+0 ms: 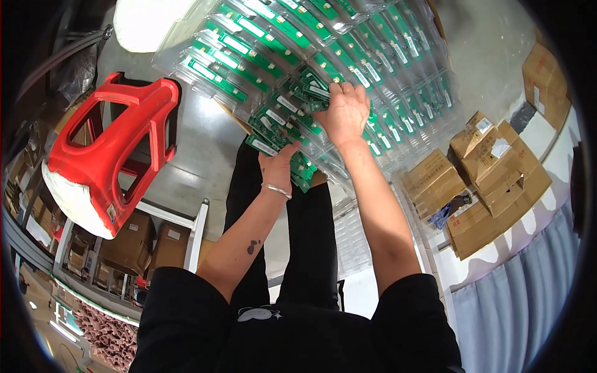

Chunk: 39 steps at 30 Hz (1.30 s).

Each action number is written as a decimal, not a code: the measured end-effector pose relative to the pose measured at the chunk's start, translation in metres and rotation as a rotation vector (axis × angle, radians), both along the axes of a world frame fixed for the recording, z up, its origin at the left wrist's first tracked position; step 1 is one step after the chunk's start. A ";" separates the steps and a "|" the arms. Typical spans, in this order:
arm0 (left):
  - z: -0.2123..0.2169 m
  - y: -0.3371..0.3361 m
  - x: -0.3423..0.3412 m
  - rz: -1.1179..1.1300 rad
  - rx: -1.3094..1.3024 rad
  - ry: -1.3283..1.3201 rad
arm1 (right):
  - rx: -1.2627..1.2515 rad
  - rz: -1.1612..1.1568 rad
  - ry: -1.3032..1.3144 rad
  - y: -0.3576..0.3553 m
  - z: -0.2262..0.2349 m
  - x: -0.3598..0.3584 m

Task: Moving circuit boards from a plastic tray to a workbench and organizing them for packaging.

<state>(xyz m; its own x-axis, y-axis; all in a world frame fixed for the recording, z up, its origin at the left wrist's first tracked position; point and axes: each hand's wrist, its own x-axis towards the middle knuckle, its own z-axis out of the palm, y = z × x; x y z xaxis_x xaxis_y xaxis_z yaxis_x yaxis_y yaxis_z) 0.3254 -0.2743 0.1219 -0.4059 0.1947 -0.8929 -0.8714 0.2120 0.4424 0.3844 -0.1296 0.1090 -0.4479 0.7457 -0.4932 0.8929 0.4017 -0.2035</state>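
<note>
A clear plastic tray (163, 57) with rows of slots is spread out in front of me, and many slots hold narrow green circuit boards (398, 53) with white labels. My left hand (278, 166), with a bangle at the wrist, is closed around a fanned bunch of circuit boards (263, 145) at the tray's near left edge. Farther in, my right hand (346, 115) has its fingers curled over a few more circuit boards (315, 86). Its palm faces down, so the fingertips are partly hidden.
A red stool (140, 93) with a whitish top lies tipped over at the left. Below it stands a metal rack (198, 230) with cardboard boxes. Opened cardboard boxes (497, 161) are stacked at the right, above a blue-grey curtain (516, 286). A rounded white object (149, 25) is at the top.
</note>
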 end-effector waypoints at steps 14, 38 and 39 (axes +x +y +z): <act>0.000 -0.023 0.004 0.110 -0.073 -0.080 | 0.015 0.007 0.105 -0.023 0.013 0.001; -0.007 -0.045 -0.025 0.092 -0.004 -0.192 | -0.109 -0.067 0.131 -0.071 0.004 -0.011; -0.007 -0.047 -0.028 0.077 0.005 -0.195 | -0.116 -0.059 0.141 -0.074 0.006 -0.013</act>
<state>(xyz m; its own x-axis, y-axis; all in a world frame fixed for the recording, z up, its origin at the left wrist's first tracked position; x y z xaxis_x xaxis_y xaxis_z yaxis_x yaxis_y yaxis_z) 0.2974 -0.3211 0.1147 -0.2397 0.1742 -0.9551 -0.9542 0.1394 0.2649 0.3710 -0.2032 0.1148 -0.4760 0.7142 -0.5132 0.8735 0.3163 -0.3701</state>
